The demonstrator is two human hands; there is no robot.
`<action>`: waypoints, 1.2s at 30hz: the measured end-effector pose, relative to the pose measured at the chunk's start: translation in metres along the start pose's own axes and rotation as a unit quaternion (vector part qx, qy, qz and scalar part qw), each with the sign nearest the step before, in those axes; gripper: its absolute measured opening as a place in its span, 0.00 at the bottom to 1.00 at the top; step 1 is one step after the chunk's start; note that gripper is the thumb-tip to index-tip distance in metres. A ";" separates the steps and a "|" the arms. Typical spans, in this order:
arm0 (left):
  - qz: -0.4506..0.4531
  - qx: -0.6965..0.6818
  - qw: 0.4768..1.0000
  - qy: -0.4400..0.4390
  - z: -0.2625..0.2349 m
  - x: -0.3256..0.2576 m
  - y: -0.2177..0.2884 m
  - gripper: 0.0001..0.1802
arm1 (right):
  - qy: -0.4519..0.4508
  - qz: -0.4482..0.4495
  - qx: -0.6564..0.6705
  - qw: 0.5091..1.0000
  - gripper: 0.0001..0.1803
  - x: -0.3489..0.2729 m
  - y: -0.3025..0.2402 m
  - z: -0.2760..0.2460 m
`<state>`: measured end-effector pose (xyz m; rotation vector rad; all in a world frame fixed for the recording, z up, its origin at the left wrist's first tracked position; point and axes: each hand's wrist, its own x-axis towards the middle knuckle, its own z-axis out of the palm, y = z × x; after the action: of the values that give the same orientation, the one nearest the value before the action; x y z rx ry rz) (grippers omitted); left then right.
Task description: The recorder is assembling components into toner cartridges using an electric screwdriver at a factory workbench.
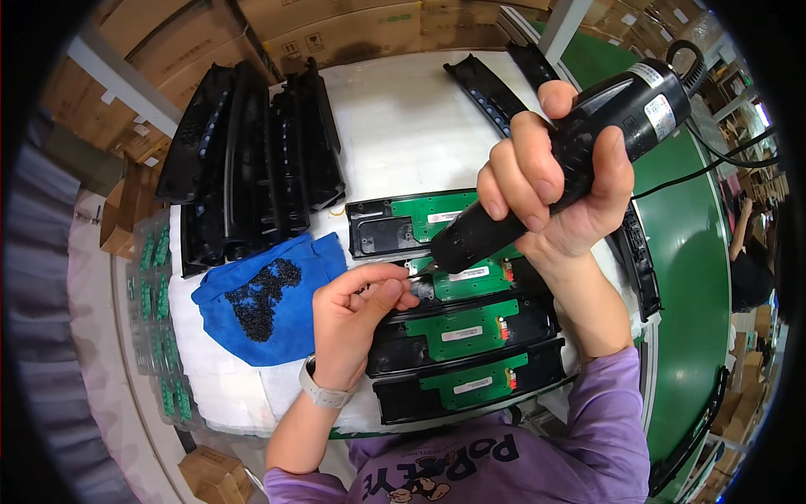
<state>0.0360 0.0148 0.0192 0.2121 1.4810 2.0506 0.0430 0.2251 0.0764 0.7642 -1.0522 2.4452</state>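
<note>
My right hand (546, 172) is wrapped round a black electric screwdriver (579, 139), tilted down to the left with its tip over a black panel with a green circuit board (462, 284). Right at that tip, my left hand (361, 311) is closed in a pinch; whatever its fingertips hold is too small to make out. Several such panels lie in a row towards me, one with its green board (470, 385) nearest my body. Left of my left hand, a blue cloth (315, 277) carries a heap of small black screws (267, 302).
Black plastic housings (243, 160) stand bunched at the far left, and more housings (483, 88) lie at the far right. Clear trays of green boards (155, 311) sit beside the table's left edge. A cable (714, 155) trails right from the screwdriver. Cardboard boxes (336, 34) line the back.
</note>
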 end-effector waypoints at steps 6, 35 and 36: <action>0.010 0.013 1.000 -0.025 0.002 -0.002 0.000 0.07 | 0.040 0.030 0.005 0.999 0.22 -0.005 0.001 0.009; -0.030 -0.062 0.998 0.008 -0.001 0.003 0.006 0.09 | 0.069 0.054 -0.313 0.946 0.14 0.023 0.026 -0.012; -0.044 -0.057 0.997 -0.013 -0.002 0.002 0.006 0.09 | 0.068 0.055 -0.314 0.946 0.14 0.023 0.026 -0.013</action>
<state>0.0310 0.0132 0.0234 0.1263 1.3300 2.0456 0.0072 0.2206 0.0690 0.3257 -1.7191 2.0058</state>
